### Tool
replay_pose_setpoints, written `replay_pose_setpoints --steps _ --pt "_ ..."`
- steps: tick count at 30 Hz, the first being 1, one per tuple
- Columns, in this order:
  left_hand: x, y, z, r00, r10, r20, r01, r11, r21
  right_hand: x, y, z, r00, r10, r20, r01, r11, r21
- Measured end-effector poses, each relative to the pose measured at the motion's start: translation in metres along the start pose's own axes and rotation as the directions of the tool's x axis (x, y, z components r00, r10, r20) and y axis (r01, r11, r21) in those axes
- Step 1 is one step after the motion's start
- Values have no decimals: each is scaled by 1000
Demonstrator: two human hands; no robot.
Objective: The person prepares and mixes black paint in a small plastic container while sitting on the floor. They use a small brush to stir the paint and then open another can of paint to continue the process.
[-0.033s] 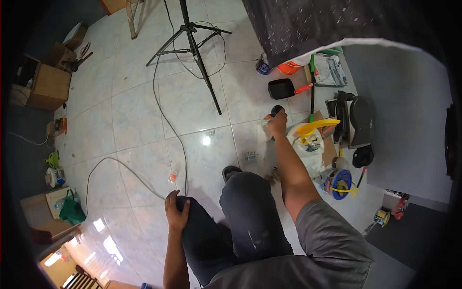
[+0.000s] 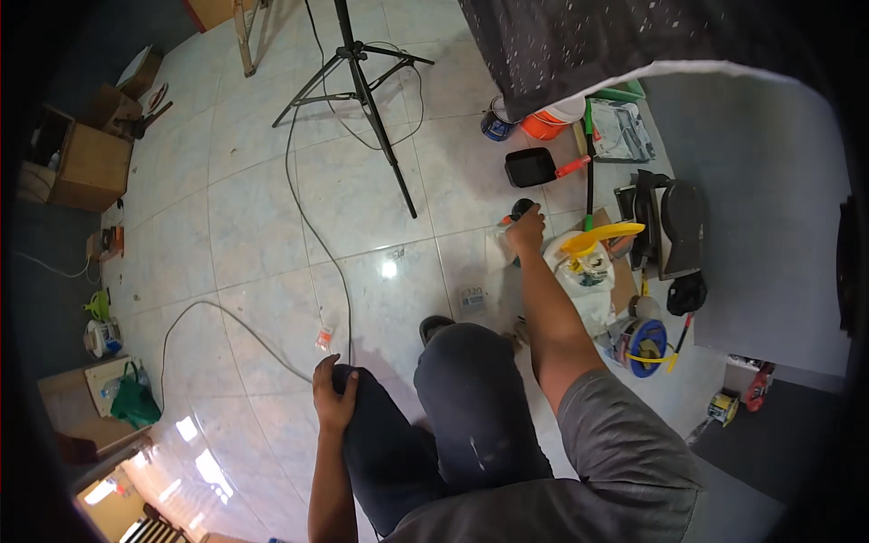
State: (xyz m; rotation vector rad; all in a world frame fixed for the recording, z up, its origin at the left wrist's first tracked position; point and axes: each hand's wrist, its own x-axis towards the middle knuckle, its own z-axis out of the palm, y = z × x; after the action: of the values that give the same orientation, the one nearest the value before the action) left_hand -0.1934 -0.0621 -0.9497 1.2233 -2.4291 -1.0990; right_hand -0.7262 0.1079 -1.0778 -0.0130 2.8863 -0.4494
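The left hand [image 2: 333, 395] grips nothing; its fingers drape over the left knee [image 2: 369, 391], probably to steady the low-bent body. The right hand [image 2: 527, 233] curls around a dark tool [image 2: 522, 207] near the floor [image 2: 258, 253], seemingly for control from above. The tool sits nearer the person than the black tray [image 2: 529, 168], left of the white bag [image 2: 590, 303], presumably within easy reach.

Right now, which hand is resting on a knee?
The left hand, on the left knee. The right hand is off the knees, out in front at a dark, rounded thing.
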Motion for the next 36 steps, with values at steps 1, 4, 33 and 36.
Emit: replay_pose_setpoints --steps 1,4,33,36 --pt "12 -17 10 1000 11 6 -11 1000 -5 2 -5 14 1000 -6 1 6 1000 21" --pt "36 -45 48 999 24 24 -23 998 -54 24 2 34 973 230 36 -226 971 -75" --pt "434 218 450 782 481 397 -536 843 35 32 -2 56 985 -173 -12 165 954 -250" --pt "427 228 466 783 460 418 -537 840 82 38 11 50 987 -156 -30 129 895 -427"
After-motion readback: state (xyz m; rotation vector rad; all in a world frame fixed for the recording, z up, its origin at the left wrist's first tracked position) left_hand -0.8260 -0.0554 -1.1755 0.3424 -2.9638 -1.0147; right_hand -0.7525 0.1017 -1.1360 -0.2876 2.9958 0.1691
